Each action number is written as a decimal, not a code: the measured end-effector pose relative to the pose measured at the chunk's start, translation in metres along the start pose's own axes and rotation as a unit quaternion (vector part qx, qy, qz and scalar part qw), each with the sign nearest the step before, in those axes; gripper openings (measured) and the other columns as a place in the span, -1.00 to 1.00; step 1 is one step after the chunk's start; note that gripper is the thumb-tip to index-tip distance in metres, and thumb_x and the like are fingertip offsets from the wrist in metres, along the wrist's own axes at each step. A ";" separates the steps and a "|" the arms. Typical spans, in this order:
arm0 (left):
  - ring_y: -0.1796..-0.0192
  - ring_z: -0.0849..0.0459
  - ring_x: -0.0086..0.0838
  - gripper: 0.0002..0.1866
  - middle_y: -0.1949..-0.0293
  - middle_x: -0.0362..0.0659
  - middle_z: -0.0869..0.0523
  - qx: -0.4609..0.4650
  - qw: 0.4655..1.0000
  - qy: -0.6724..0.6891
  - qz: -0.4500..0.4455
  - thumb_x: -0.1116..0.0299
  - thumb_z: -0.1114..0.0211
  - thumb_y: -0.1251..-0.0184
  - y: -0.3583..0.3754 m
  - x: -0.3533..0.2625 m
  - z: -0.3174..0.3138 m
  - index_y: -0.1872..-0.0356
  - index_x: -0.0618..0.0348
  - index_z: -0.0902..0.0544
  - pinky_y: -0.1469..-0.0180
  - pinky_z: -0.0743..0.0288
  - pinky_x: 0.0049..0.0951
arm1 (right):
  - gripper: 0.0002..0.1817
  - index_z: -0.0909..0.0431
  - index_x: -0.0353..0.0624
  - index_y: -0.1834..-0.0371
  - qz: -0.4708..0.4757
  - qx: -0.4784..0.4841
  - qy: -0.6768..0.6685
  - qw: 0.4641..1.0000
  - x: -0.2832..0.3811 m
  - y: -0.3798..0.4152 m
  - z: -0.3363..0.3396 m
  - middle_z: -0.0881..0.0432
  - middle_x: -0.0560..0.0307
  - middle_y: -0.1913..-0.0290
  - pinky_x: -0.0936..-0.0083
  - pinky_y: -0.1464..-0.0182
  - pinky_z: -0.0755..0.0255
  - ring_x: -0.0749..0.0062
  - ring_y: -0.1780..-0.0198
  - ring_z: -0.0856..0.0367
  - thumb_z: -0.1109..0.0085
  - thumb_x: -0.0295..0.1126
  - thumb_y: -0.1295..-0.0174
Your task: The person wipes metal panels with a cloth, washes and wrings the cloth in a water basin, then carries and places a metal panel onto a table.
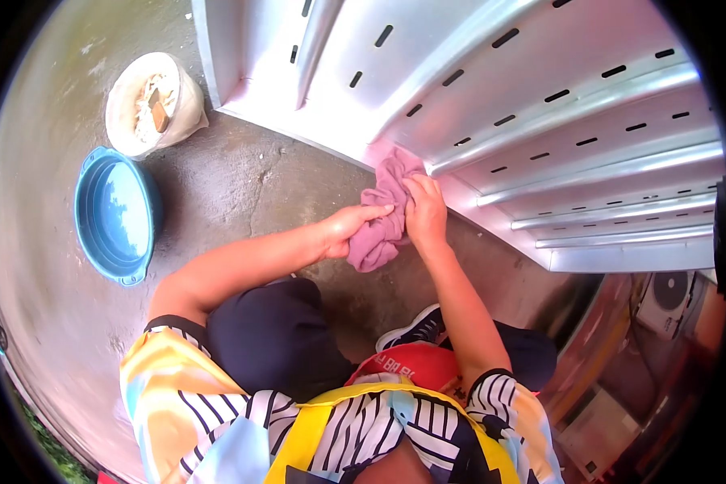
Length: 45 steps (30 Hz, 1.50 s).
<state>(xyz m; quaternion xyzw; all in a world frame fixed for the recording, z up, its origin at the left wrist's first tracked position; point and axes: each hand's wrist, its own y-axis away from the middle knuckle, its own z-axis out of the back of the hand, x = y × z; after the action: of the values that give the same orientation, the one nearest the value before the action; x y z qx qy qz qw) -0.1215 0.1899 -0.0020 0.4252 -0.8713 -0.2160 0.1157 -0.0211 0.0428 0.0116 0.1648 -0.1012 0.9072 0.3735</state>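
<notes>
A bunched mauve cloth (381,214) is gripped between my two hands, in front of the lower edge of a large silvery metal panel (468,105). My left hand (345,229) is closed on the cloth's left side, its thumb laid across the folds. On the other side, my right hand (426,211) has its fingers curled into the cloth near the top. The cloth's upper end overlaps the panel's bottom edge in this view. Long ridges and several dark slots run along the panel.
On the concrete floor (242,181) to the left sits a blue basin (83,211) of water. A whitish bucket (195,105) behind it holds pale scraps and a brown block. My bent knees and a shoe (415,329) are close below my hands. A fan unit (665,302) stands far right.
</notes>
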 end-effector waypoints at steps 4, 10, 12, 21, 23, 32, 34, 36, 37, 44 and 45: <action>0.10 -0.67 -0.18 -0.52 0.05 0.11 -0.62 0.024 1.000 -0.004 -0.017 0.14 -0.13 -0.38 0.027 -0.014 0.017 -0.10 0.39 -0.43 0.01 -0.60 -0.29 | -0.54 -0.45 -0.27 -0.15 0.071 0.003 -0.147 0.987 0.030 -0.026 -0.017 -0.45 -0.17 -0.17 0.25 -0.23 -0.33 -0.07 -0.19 -0.44 -0.09 -0.60 -0.10; 0.06 -0.66 -0.17 -0.49 -0.01 0.12 -0.60 -0.010 0.990 0.057 -0.128 0.12 -0.13 -0.37 0.073 -0.031 0.038 -0.14 0.36 -0.40 -0.05 -0.57 -0.26 | -0.48 -0.39 -0.33 -0.17 0.143 -0.004 -0.030 0.989 0.075 -0.063 -0.044 -0.43 -0.20 -0.18 0.20 -0.21 -0.31 -0.01 -0.23 -0.39 -0.20 -0.32 -0.15; 0.03 -0.66 -0.17 -0.50 -0.02 0.08 -0.59 0.012 0.984 0.084 -0.155 0.14 -0.13 -0.38 0.075 -0.043 0.046 -0.17 0.31 -0.37 -0.05 -0.58 -0.22 | -0.47 -0.40 -0.32 -0.15 0.130 0.007 0.033 0.991 0.086 -0.078 -0.052 -0.44 -0.16 -0.17 0.21 -0.18 -0.29 0.04 -0.23 -0.38 -0.20 -0.25 -0.16; -0.07 -0.60 -0.20 -0.57 -0.09 0.07 -0.54 0.018 0.964 0.113 -0.242 0.19 -0.08 -0.42 0.090 -0.060 0.050 -0.17 0.25 -0.37 -0.11 -0.55 -0.23 | -0.55 -0.53 -0.06 -0.01 0.180 0.090 -0.105 0.974 0.086 -0.128 -0.062 -0.46 0.01 -0.14 0.19 -0.16 -0.29 0.10 -0.19 -0.39 -0.24 -0.45 0.06; -0.05 -0.62 -0.22 -0.56 -0.10 0.07 -0.55 0.012 0.969 0.107 -0.221 0.19 -0.10 -0.41 0.091 -0.057 0.046 -0.17 0.25 -0.38 -0.09 -0.57 -0.26 | -0.55 -0.53 -0.10 0.03 0.186 0.120 -0.088 0.971 0.079 -0.124 -0.049 -0.46 0.05 -0.09 0.20 -0.13 -0.31 0.09 -0.13 -0.41 -0.23 -0.50 0.12; 0.05 -0.65 -0.21 -0.55 0.01 0.07 -0.57 -0.008 0.962 0.118 -0.247 0.16 -0.10 -0.42 0.093 -0.057 0.039 -0.15 0.27 -0.36 0.00 -0.61 -0.27 | -0.59 -0.54 -0.24 0.04 0.218 0.099 -0.178 0.955 0.102 -0.128 -0.062 -0.55 -0.01 0.00 0.22 -0.17 -0.33 0.04 -0.10 -0.45 0.00 -0.65 0.03; 0.04 -0.65 -0.22 -0.55 0.00 0.07 -0.57 0.014 0.963 0.112 -0.246 0.16 -0.11 -0.41 0.108 -0.059 0.051 -0.16 0.27 -0.36 -0.01 -0.61 -0.28 | -0.57 -0.53 -0.22 0.01 0.239 0.113 -0.215 0.940 0.122 -0.142 -0.055 -0.56 0.00 -0.01 0.23 -0.18 -0.32 0.05 -0.14 -0.43 0.00 -0.66 0.02; 0.07 -0.66 -0.24 -0.54 0.01 0.07 -0.58 -0.048 0.936 0.114 -0.330 0.15 -0.11 -0.41 0.126 -0.069 0.040 -0.14 0.29 -0.36 0.01 -0.62 -0.28 | -0.52 -0.53 -0.17 -0.05 0.267 0.038 -0.210 0.940 0.153 -0.158 -0.067 -0.56 0.02 -0.02 0.24 -0.20 -0.30 0.08 -0.22 -0.37 -0.02 -0.65 0.03; 0.07 -0.66 -0.24 -0.55 0.01 0.07 -0.58 -0.023 0.929 0.130 -0.345 0.15 -0.11 -0.41 0.130 -0.078 0.050 -0.13 0.29 -0.37 0.03 -0.63 -0.28 | -0.56 -0.53 -0.17 -0.04 0.272 0.033 -0.155 0.949 0.165 -0.168 -0.075 -0.56 0.04 -0.03 0.24 -0.19 -0.29 0.11 -0.22 -0.37 0.00 -0.59 -0.03; 0.10 -0.66 -0.18 -0.54 0.01 0.10 -0.58 -0.023 0.906 0.183 -0.382 0.15 -0.09 -0.42 0.130 -0.105 0.077 -0.13 0.33 -0.35 0.05 -0.64 -0.26 | -0.67 -0.62 -0.13 0.12 0.270 0.121 0.233 0.926 0.193 -0.205 -0.103 -0.63 0.21 0.05 0.35 -0.03 -0.16 0.37 -0.10 -0.37 0.10 -0.25 -0.22; 0.10 -0.66 -0.18 -0.54 0.01 0.10 -0.58 -0.015 0.913 0.187 -0.362 0.16 -0.09 -0.42 0.130 -0.101 0.077 -0.14 0.34 -0.34 0.05 -0.64 -0.26 | -0.68 -0.63 -0.13 0.16 0.265 0.156 0.277 0.910 0.198 -0.203 -0.092 -0.64 0.22 0.08 0.35 -0.02 -0.17 0.36 -0.09 -0.37 0.09 -0.25 -0.22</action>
<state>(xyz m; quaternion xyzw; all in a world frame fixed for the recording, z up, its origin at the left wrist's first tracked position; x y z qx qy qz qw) -0.1787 0.3620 -0.0101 0.7424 -0.6167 -0.1725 0.1969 -0.0288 0.3408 0.0129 -0.0696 0.1089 0.9864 0.1019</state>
